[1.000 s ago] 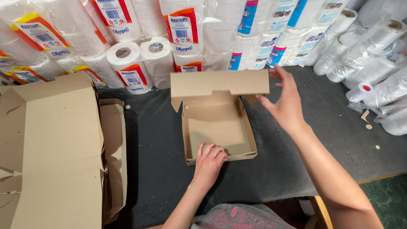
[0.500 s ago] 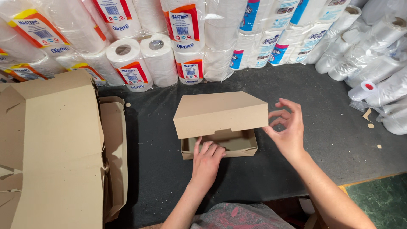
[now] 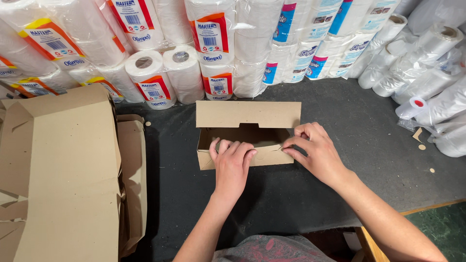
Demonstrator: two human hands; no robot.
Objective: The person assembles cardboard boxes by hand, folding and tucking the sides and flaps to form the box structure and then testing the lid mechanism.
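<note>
Between both hands: cardboard box (image 3: 247,140) | left hand (image 3: 232,162) flat on front | right hand (image 3: 313,150) seemingly pinching flap

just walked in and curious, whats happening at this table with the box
A person is folding a small cardboard box on a dark table. The left hand presses on the front wall, fingers hooked over its edge, while the right hand pinches the front right corner. The lid stands partly open. A stack of flat cardboard lies to the left, and wrapped paper rolls line the back of the table.
</note>
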